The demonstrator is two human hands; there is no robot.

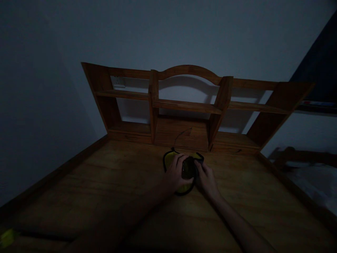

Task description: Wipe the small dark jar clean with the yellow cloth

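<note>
A dark, glossy, rounded object (187,169) sits between my hands; the dim light hides its exact kind. My left hand (176,174) is curled around its left side, thumb below and fingers above. Under and around it spreads a yellow, black-edged cloth-like piece (168,160), with a thin dark cord (181,134) sticking out at the top. My right hand (207,180) is closed at the right side, its fingers pressed on the piece's black edge near the dark object. What lies beneath both palms is hidden.
A wooden desk (118,182) carries a shelf unit (186,105) with cubbies along its back, against a pale wall. Raised wooden rims (286,182) run along the desk's sides. A small yellow thing (7,238) lies at the lower left. The room is dim.
</note>
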